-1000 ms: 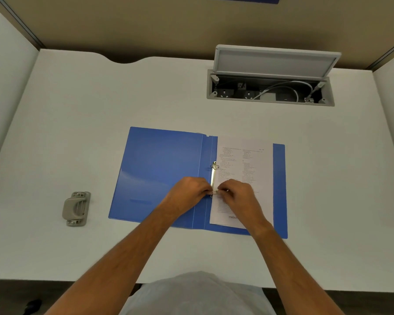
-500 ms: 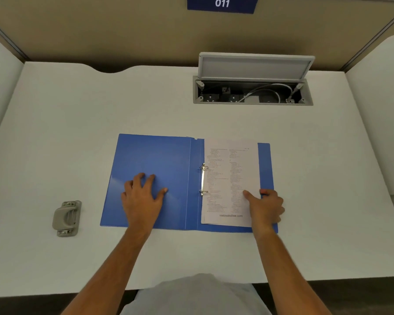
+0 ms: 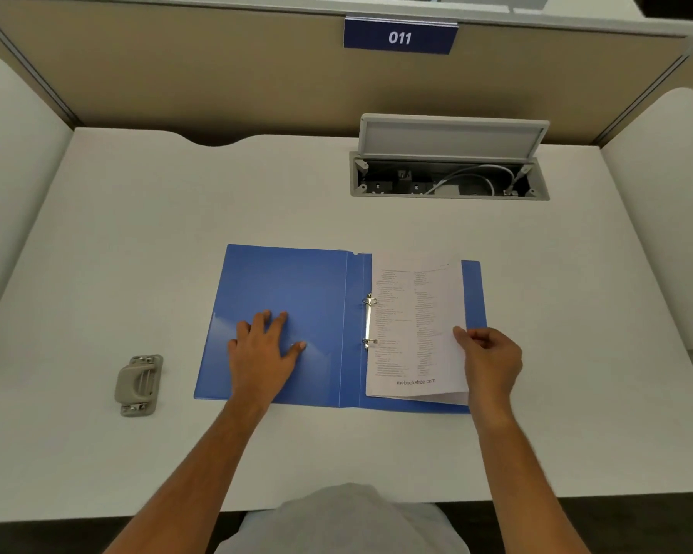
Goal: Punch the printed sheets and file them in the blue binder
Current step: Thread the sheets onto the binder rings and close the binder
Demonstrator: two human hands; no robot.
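Blue binder [image 3: 281, 297] lies open on the desk [image 3: 177, 217], printed sheets [image 3: 413, 325] already threaded on its rings [image 3: 369, 321] (punch [image 3: 139, 385] idle nearby). Left hand [image 3: 263, 349] presses flat, fingers spread; right hand [image 3: 489, 353] pinches the sheets' edge. Closing likely remains.

The blue sign [image 3: 400, 37] reads "011"; the printed sheets [image 3: 415, 329] read "mebooksfree.com" at the foot.

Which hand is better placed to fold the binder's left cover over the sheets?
Left, probably. The left hand lies flat on the blue binder's left cover, while the right hand pinches the right edge of the printed sheets.
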